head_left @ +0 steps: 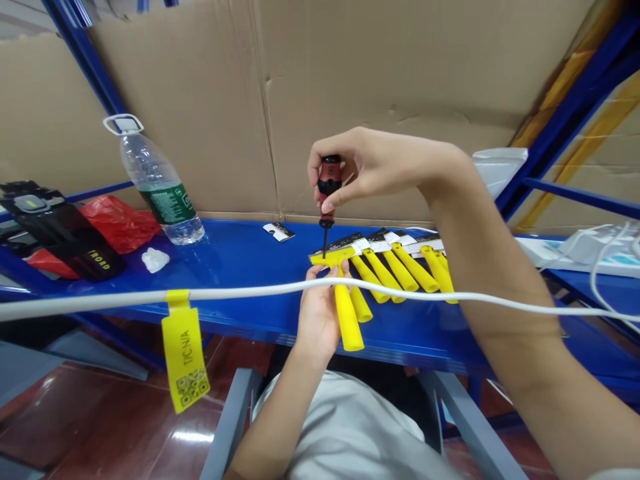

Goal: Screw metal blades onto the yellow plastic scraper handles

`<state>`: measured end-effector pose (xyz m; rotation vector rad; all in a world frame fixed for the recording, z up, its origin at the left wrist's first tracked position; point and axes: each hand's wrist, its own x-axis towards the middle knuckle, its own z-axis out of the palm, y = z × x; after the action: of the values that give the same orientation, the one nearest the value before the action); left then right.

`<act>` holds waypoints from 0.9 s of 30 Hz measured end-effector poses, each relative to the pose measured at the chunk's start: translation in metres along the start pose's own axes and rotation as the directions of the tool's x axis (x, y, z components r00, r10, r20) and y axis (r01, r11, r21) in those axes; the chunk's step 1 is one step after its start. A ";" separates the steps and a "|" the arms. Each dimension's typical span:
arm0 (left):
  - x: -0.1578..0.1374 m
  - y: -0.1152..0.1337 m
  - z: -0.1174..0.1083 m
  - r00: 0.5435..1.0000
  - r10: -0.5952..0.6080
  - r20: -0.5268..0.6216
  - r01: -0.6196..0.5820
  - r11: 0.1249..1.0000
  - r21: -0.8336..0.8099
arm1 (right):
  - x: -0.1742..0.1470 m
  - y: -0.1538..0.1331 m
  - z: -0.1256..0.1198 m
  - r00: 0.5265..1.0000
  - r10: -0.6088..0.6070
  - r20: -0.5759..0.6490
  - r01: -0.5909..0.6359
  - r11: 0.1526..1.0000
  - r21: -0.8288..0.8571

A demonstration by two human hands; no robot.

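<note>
My right hand is closed round a red and black screwdriver, held upright with its shaft pointing down. The tip meets, or comes very close to, the head of a yellow T-shaped scraper. Fingers of my left hand grip that scraper near where handle and head join, its handle slanting toward me. Just right of it lie several more yellow-handled scrapers in a row, with black and white card or blade parts at their far ends. Whether a screw sits under the tip is too small to tell.
A white cable with a yellow tag crosses in front of the blue shelf. To the left stand a water bottle, a black flask and a red bag. A small card lies near the cardboard wall.
</note>
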<state>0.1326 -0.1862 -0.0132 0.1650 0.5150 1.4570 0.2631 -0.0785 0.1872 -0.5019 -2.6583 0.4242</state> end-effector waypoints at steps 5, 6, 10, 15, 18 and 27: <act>0.001 0.000 -0.001 1.000 -0.009 -0.009 0.009 1.000 0.005 | 0.004 0.007 0.004 0.998 0.038 -0.046 -0.042 0.995 -0.088; 0.002 0.000 -0.002 1.000 -0.008 -0.007 0.008 1.000 0.005 | 0.003 0.006 0.004 0.999 0.043 -0.022 -0.044 0.998 -0.054; 0.000 0.000 -0.003 1.000 -0.010 0.024 0.010 1.000 0.021 | -0.002 -0.002 0.000 0.998 0.028 0.057 -0.033 0.996 0.079; 0.001 -0.001 0.000 0.999 -0.048 0.010 0.048 0.999 0.017 | 0.003 -0.002 0.003 0.999 0.039 -0.025 -0.039 0.999 0.006; 0.003 -0.002 0.001 0.998 -0.062 -0.005 0.062 0.998 0.000 | 0.004 -0.002 0.007 0.999 0.045 -0.005 -0.045 0.999 -0.005; 0.002 -0.002 -0.002 0.999 -0.036 0.037 0.035 0.999 0.033 | 0.000 -0.007 0.001 0.999 0.033 0.022 -0.033 0.999 0.037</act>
<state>0.1335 -0.1850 -0.0165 0.2073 0.5085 1.4090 0.2609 -0.0853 0.1892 -0.5332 -2.6606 0.4914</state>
